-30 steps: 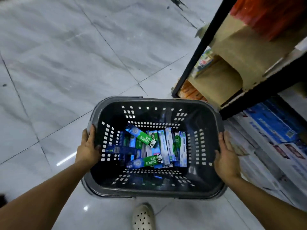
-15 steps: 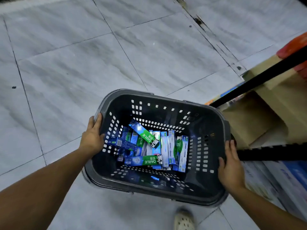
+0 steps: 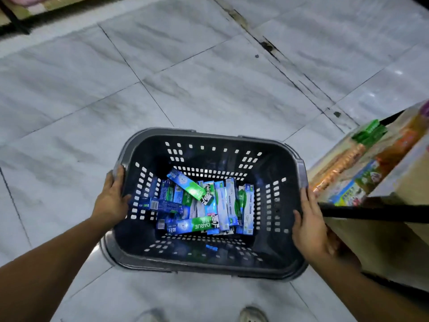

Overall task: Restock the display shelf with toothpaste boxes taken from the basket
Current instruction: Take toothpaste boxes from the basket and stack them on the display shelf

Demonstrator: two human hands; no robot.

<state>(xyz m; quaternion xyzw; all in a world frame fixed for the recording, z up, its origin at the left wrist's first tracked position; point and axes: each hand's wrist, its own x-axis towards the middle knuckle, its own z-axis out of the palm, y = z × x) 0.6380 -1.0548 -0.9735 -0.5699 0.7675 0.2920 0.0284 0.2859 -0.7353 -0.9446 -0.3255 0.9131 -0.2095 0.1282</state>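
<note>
A dark grey plastic basket (image 3: 209, 135) with perforated walls hangs over the tiled floor in the lower middle of the head view. Several blue and green toothpaste boxes (image 3: 204, 205) lie jumbled on its bottom. My left hand (image 3: 111, 201) grips the basket's left rim, thumb inside the wall. My right hand (image 3: 308, 226) grips the right rim, fingers curled over the edge. The display shelf (image 3: 376, 212) with its black front bar stands just right of the basket, touching or almost touching my right hand.
Packaged goods (image 3: 362, 173) in green, orange and blue sit on the shelf at the right. Grey marble floor tiles (image 3: 185, 73) spread ahead and to the left. Another shelf base (image 3: 14, 22) shows at the top left. My shoes (image 3: 251, 314) appear at the bottom edge.
The view has swung left and the shelf now sits lower at the right edge. The basket stays held by both hands at its two side rims, boxes unmoved inside.
</note>
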